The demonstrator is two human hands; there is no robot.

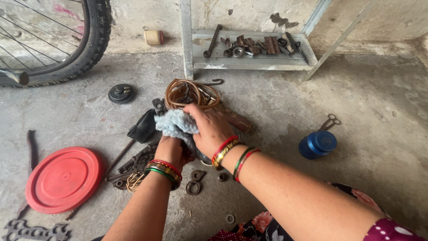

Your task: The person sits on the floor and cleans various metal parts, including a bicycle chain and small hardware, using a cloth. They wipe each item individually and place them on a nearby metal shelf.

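view: your one head camera, worn above your hands | facing: steeply down and forward over the concrete floor [356, 102] toward the wall | range: close, your forearms fill the lower frame | shared views: none, single view only

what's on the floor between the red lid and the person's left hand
In the head view, rusty metal parts and a long thin rod lie between the red lid and the left hand.
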